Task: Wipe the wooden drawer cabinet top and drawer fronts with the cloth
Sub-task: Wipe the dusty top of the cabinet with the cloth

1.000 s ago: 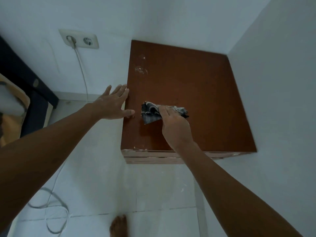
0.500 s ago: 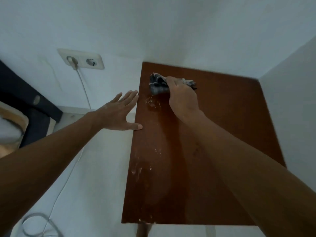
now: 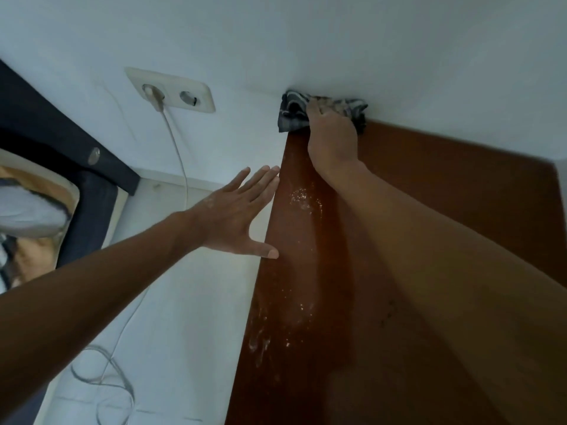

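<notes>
With the right hand (image 3: pixel 333 139) pressing the crumpled dark striped cloth (image 3: pixel 293 116) into the reddish-brown wooden cabinet top's (image 3: pixel 445 191) far-left corner, and the spread left hand (image 3: pixel 236 217) empty at the edge, pulling back firmly should catch the white specks (image 3: pixel 302 199).

The cloth (image 3: pixel 291 113) lies on the cabinet top (image 3: pixel 429 185) at its far left corner, against the wall (image 3: pixel 337 41), under the right hand (image 3: pixel 333 139). The left hand (image 3: pixel 236 216) hangs beside the top's left edge, thumb on that edge. A socket (image 3: pixel 171 90) sits on the wall left of the cabinet, its cable (image 3: pixel 181 167) running down to the floor (image 3: pixel 184 348).
</notes>
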